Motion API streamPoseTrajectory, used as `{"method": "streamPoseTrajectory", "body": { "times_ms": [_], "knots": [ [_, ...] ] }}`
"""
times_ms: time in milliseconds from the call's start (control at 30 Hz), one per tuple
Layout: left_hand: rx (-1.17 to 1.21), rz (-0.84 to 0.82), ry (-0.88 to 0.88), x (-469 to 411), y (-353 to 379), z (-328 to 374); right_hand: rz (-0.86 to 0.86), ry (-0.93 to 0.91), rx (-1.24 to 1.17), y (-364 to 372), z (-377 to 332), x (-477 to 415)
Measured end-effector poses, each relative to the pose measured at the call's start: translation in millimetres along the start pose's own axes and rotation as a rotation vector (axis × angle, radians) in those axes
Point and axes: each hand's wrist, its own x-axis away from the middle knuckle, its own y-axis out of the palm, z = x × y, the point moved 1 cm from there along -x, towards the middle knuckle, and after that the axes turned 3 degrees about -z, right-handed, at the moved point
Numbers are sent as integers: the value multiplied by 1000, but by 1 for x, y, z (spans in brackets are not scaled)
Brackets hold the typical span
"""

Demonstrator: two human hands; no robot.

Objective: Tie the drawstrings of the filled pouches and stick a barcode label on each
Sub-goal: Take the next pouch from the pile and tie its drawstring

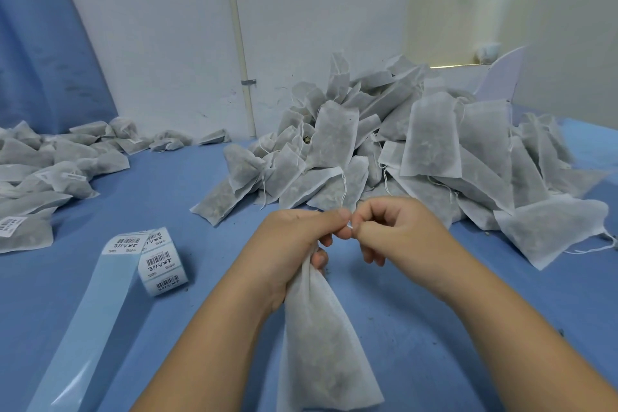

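A filled white pouch (321, 351) hangs down in front of me, its gathered neck squeezed in my left hand (294, 244). My right hand (394, 231) sits just to the right, its thumb and forefinger pinching the thin white drawstring (350, 227) where the two hands meet. A roll of barcode labels (160, 261) lies on the blue table to the left, with a long strip of bare backing paper (87, 328) trailing toward me.
A large heap of filled pouches (418, 150) with loose strings rises behind my hands, spreading to the right. A flatter group of pouches (50, 170), some bearing labels, lies at the far left. The blue table cloth (187, 177) meets a white wall behind.
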Motion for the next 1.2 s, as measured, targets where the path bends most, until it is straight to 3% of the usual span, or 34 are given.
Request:
{"method": "streamPoseTrajectory", "body": {
  "times_ms": [200, 367, 500, 833, 1067, 1200],
  "knots": [
    [-80, 145, 47, 0, 1, -2, 12, 26, -9, -2, 0, 0],
    [-128, 158, 93, 1, 2, 0, 46, 25, 14, -1, 4, -1],
    [-128, 177, 133, 0, 2, -1, 148, -27, -111, -1, 1, -1],
    [-163, 197, 169, -1, 2, -3, 54, 3, -345, 4, 0, 1],
    [-308, 231, 196, -4, 3, -5, 135, -150, 130, 9, 2, 1],
    [-327, 222, 192, -4, 3, -5, 121, -136, 169, 7, 6, 0]
  ]
}}
